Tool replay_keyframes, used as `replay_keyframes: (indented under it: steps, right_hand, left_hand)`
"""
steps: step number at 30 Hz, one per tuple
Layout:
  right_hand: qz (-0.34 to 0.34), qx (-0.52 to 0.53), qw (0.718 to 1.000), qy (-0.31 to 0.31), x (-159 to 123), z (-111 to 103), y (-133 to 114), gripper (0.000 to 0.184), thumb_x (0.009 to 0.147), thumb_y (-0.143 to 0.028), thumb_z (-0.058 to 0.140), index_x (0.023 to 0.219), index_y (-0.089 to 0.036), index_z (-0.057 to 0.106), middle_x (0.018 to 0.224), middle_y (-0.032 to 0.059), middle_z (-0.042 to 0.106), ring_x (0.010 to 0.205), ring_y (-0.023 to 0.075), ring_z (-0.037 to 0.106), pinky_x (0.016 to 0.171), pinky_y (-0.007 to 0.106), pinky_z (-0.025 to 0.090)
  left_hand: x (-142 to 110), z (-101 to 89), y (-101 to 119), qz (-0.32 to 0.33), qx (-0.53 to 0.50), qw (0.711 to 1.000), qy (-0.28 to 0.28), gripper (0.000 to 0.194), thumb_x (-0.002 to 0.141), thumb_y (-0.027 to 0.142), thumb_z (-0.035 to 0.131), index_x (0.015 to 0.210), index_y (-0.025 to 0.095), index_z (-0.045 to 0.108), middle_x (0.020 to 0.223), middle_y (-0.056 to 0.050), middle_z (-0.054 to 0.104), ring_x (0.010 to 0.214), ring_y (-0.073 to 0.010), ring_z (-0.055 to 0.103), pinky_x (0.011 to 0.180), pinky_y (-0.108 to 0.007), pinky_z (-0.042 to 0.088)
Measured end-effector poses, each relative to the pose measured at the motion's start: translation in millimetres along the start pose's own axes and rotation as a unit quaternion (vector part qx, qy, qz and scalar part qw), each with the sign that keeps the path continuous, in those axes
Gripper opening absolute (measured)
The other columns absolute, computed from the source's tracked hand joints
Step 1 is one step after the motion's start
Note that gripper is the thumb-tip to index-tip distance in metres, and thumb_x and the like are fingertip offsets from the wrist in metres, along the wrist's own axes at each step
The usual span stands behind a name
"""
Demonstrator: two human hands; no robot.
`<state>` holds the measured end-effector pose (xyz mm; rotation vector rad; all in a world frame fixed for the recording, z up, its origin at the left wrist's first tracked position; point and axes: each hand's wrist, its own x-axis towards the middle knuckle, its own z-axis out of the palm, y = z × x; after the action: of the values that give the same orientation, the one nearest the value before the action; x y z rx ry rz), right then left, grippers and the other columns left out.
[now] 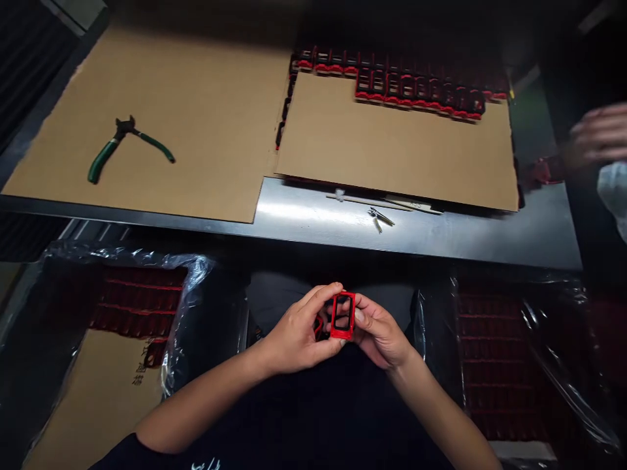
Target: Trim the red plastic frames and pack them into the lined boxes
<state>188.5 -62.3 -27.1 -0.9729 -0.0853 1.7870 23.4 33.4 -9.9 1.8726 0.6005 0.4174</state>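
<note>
Close to my body, below the table edge, I hold a small red rectangular plastic frame (pixel 343 333) with a black inner edge. My left hand (pixel 304 323) grips it between the thumb below and the fingers above. Another bit of red shows inside the left palm, too covered to make out. My right hand (pixel 381 329) pinches the frame's right side with thumb and fingers. Ahead on the cardboard, rows of similar red-and-black frames (pixel 416 94) stand at the back right.
Green-handled pliers (pixel 105 156) lie on the left cardboard sheet (pixel 206 130). Small metal pieces (pixel 382 217) and thin sticks (pixel 367 200) rest on the metal table (pixel 304 212). Plastic-lined boxes hold red parts at left (pixel 137 300) and right (pixel 499 365). Another person's blurred hand (pixel 602 134) is at far right.
</note>
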Motion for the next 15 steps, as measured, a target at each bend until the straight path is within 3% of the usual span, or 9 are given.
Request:
replay_keyframes:
  steps: [6,12,15]
  right_hand:
    - [-0.04,0.072,0.996,-0.02,-1,-21,15,0.054,0.067,-0.061,0.084,0.095,-0.023,0.058,0.091,0.0053,0.077,0.079,0.025,0.075,0.074,0.04,0.056]
    - [-0.111,0.066,0.991,0.025,-9,-39,19,0.064,0.058,-0.072,0.081,0.092,-0.025,0.054,0.089,0.0064,0.076,0.079,0.0282,0.074,0.071,0.043,0.056]
    - [-0.141,0.048,0.986,0.082,-19,-46,17,0.069,0.052,-0.076,0.082,0.087,-0.024,0.053,0.088,0.0055,0.075,0.073,0.0258,0.073,0.067,0.04,0.056]
  left_hand:
    - [27,6.5,18,0.017,0.07,0.994,-0.08,0.069,0.081,0.021,0.067,0.145,0.023,0.039,0.125,-0.012,0.062,0.101,-0.0227,0.07,0.082,-0.032,0.061]
    - [52,22.9,24,0.066,0.074,0.982,-0.161,0.07,0.084,0.024,0.065,0.148,0.025,0.037,0.124,-0.011,0.063,0.099,-0.0217,0.07,0.081,-0.031,0.061]
    - [60,29.6,21,0.049,0.048,0.977,-0.202,0.072,0.086,0.03,0.063,0.152,0.024,0.033,0.121,-0.011,0.065,0.077,-0.0161,0.069,0.068,-0.027,0.06]
